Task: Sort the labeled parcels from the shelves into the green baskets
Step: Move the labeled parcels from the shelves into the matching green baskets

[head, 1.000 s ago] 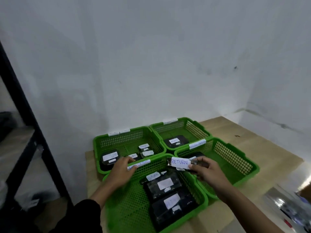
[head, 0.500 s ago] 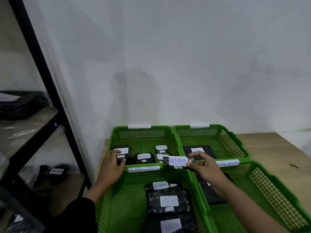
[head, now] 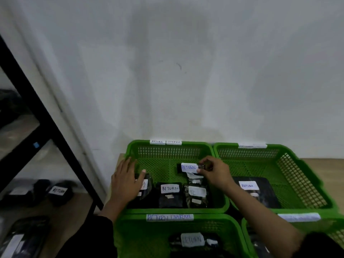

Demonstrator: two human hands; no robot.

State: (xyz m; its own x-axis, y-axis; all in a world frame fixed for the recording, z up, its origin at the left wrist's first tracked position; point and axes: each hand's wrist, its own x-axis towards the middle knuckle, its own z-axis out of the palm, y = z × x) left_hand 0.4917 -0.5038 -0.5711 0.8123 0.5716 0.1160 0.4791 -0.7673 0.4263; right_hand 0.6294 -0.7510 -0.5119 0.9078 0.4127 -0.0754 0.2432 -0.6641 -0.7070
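My right hand [head: 214, 172] pinches a small black parcel [head: 188, 167] with a white RETURN label, holding it over the far left green basket [head: 167, 146], which carries RETURN and OVERDUE tags on its back rim. Inside that basket lie several black parcels, one labelled RETURN [head: 170, 194]. My left hand [head: 127, 180] rests flat with fingers spread on the leftmost parcel in the same basket. A near left basket [head: 130, 237] holds another RETURN parcel [head: 191, 240].
A far right green basket [head: 301, 175] holds one black labelled parcel [head: 255, 190]. A fourth basket [head: 333, 233] shows at the bottom right. A black metal shelf frame [head: 46, 127] stands at left with dark parcels [head: 58, 191] on its lower level. A white wall is directly behind.
My right hand has carried the RETURN parcel from above the near left basket to over the far left one. My left hand slid onto the leftmost parcel there. The view moved closer.
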